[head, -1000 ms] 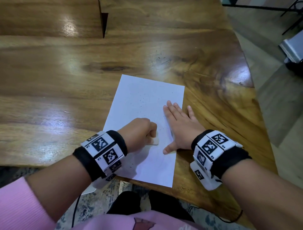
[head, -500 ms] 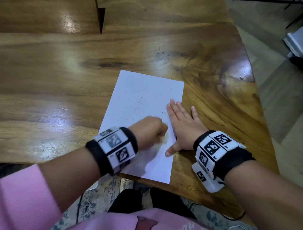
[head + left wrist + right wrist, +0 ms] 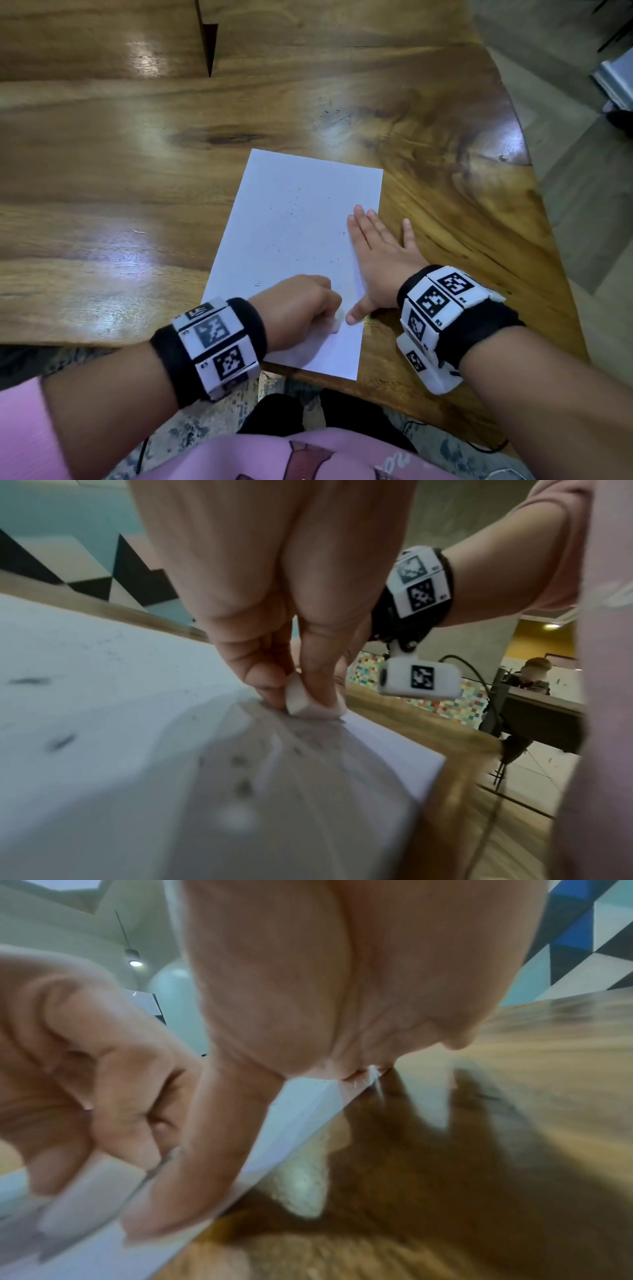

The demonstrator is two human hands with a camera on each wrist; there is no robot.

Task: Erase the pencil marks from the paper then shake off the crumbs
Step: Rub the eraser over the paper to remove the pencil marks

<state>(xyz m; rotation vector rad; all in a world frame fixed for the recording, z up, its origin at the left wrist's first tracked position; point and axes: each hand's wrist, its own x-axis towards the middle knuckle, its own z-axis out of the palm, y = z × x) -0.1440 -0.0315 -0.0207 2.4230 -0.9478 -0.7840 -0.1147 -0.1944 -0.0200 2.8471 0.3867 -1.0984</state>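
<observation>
A white sheet of paper (image 3: 294,240) lies on the wooden table (image 3: 137,178), its near end over the table's front edge. Dark crumbs (image 3: 294,214) are scattered across it. My left hand (image 3: 301,311) pinches a white eraser (image 3: 335,323) and presses it onto the paper's lower right part; the left wrist view shows the eraser (image 3: 308,704) between thumb and fingers, touching the paper (image 3: 103,696). My right hand (image 3: 380,260) lies flat with fingers spread, pressing the paper's right edge, little finger on the wood. In the right wrist view its thumb (image 3: 205,1150) rests on the paper edge (image 3: 301,1110).
The table's right edge curves away toward a grey floor (image 3: 582,205). A dark notch (image 3: 209,44) cuts into the tabletop at the far left. A few crumbs (image 3: 334,114) lie on the wood beyond the paper. A cable (image 3: 479,685) hangs from the right wristband.
My left hand with the eraser has rubbed back and forth over the paper's lower right area, ending slightly nearer me. The right hand has kept pressing the paper's edge.
</observation>
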